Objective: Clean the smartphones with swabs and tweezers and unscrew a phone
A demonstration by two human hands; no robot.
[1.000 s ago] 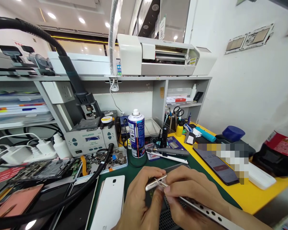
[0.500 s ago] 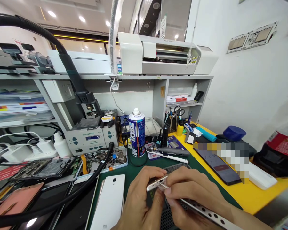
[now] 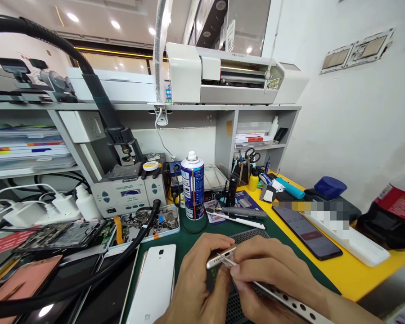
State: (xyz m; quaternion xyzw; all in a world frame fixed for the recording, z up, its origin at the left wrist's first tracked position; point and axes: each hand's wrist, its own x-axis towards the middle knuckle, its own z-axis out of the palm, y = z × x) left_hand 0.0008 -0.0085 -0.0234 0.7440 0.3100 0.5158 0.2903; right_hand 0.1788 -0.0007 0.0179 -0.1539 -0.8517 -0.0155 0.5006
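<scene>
My left hand [image 3: 200,276] is closed around a phone [image 3: 213,261], whose light-coloured edge with a row of small holes and a port faces up toward me. My right hand [image 3: 273,265] grips metal tweezers [image 3: 299,305] with round holes along the handle. The fine tip of the tweezers rests at the phone's edge, among the small holes beside the port. Fingers cover most of the phone. Under both hands lies a dark perforated pad [image 3: 248,236] on a green mat [image 3: 189,240].
A white phone [image 3: 157,281] lies left of my hands. Behind stand a blue spray can [image 3: 193,189] and a grey soldering station [image 3: 124,195], its black cable [image 3: 130,249] crossing the left side. Phone parts fill a tray [image 3: 175,227]. A phone showing a timer [image 3: 305,231] lies right.
The view has shifted very slightly. Both hands, the phone and the tweezers keep nearly the same position.
</scene>
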